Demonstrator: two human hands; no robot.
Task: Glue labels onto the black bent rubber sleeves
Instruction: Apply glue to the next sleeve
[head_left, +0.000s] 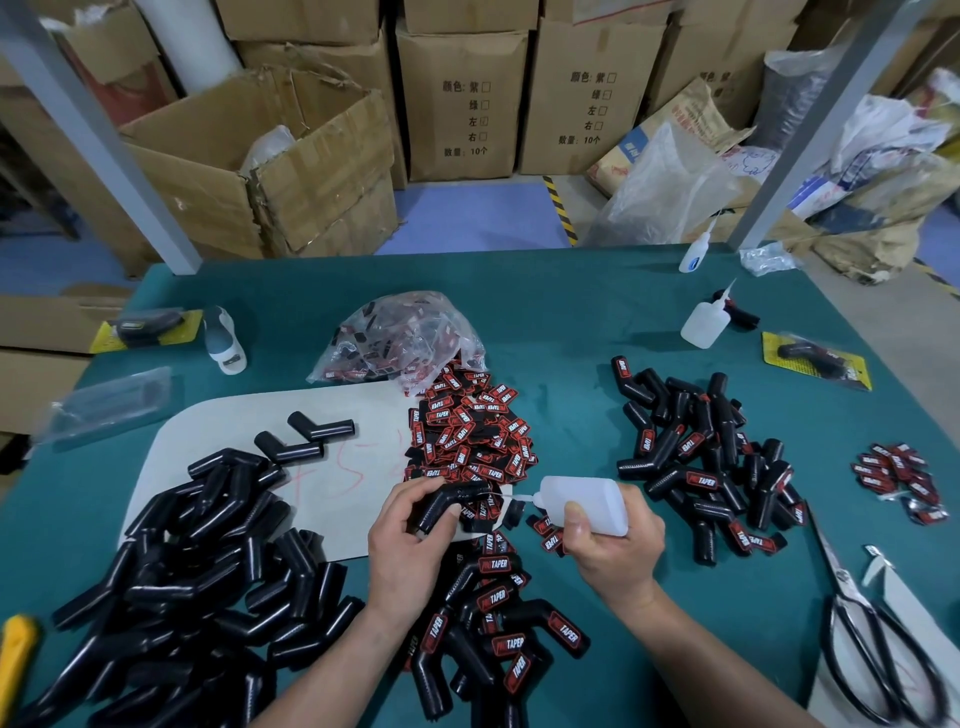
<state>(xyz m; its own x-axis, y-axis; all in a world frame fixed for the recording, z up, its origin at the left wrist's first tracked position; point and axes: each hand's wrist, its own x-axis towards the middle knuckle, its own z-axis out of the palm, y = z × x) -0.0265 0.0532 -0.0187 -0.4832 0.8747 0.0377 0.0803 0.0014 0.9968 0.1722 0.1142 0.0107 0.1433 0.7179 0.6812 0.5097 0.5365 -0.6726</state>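
- Many sleeves are already wearing labels. One labelled heap (711, 467) is lying on the right side of the green table (571, 322). Another one, the near heap (493, 613), is lying close to the person, between the two arms.
- Lots of plain black sleeves (182, 571) are waiting on the left with no label on them, so I am guessing the job is about half done.
- The left hand (410, 525) is curling its fingers round one bent sleeve (441, 506) and holding it up in the middle of the table, just in front of the loose labels (467, 436).
- The right hand (613, 545) is wrapping its fingers round a white glue bottle (582, 501) and tipping it sideways, so the tip is pointing at that sleeve. I cannot tell if the tip is touching it.
- Those red and black labels are spilling out of a clear bag (400, 338), so plenty are left to stick on.
- I am thinking this sleeve is getting its glue now and is needing its label next.
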